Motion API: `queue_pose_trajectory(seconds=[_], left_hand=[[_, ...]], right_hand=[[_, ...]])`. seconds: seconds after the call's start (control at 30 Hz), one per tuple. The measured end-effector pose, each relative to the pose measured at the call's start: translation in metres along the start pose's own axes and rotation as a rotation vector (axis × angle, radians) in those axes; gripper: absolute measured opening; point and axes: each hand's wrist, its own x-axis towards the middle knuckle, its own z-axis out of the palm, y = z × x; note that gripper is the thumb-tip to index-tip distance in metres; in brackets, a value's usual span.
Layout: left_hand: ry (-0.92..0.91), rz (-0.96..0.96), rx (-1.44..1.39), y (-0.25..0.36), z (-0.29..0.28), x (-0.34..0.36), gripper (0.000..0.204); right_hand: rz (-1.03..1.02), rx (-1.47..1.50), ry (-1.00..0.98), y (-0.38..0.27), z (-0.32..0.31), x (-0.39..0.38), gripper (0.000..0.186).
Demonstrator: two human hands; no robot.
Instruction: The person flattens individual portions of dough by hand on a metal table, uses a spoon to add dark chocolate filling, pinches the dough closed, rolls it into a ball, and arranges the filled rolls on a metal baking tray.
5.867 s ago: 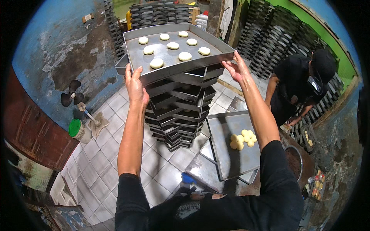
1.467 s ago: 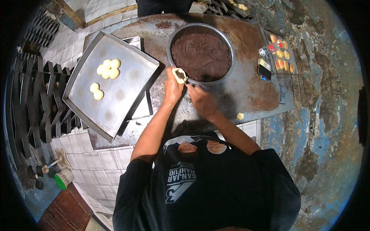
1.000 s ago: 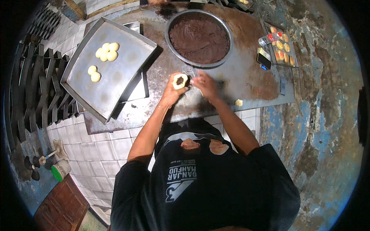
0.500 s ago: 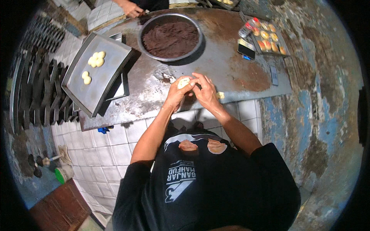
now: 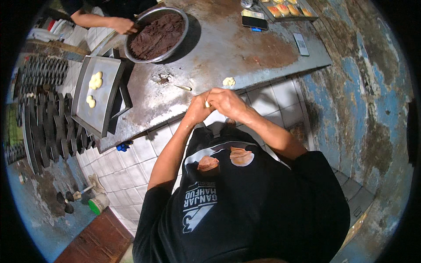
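Observation:
Just off the table's near edge, my left hand is closed around a piece of pale dough, of which only a small bit shows. My right hand is bent over the same dough, its fingers pinching it against the left hand; its fingertips are partly hidden. Beyond my hands a loose lump of pale dough lies on the table, and left of it a thin stick-like tool. A metal tray at the left holds several small dough balls in two clusters.
A steel bowl of dark brown crumbly filling stands at the back, with another person's hand at its rim. Two phones and a tray of baked buns lie far right. Stacked dark metal trays stand left of the table.
The view has shifted and turned. My hands have come closer to my body, and my right hand now folds over the dough, hiding most of it. The other person's hand has reached the bowl.

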Motion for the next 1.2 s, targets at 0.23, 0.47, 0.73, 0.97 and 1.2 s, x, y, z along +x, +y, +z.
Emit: queue_pose_trajectory(seconds=[0.23,0.47,0.73,0.97,1.2], left_hand=[[-0.116,-0.402,-0.026,-0.027,0.018,-0.033,0.026],[0.137,-0.484,-0.511,0.010,-0.006,-0.045,0.036],[0.073,-0.261,-0.645,0.037,-0.015,0.005,0.039],[0.010,-0.249,-0.628,0.027,0.004,0.045,0.034],[0.081,-0.383,-0.482,0.047,0.027,0.061,0.035]], right_hand=[[0.566,0.787,0.068,0.050,0.003,-0.014,0.025],[0.312,-0.547,-0.041,0.134,0.031,-0.032,0.033],[0.588,0.275,0.172,0.071,0.012,-0.011,0.028],[0.812,0.008,0.357,0.264,-0.099,-0.134,0.033],[0.962,-0.519,0.619,0.372,-0.303,-0.149,0.058]])
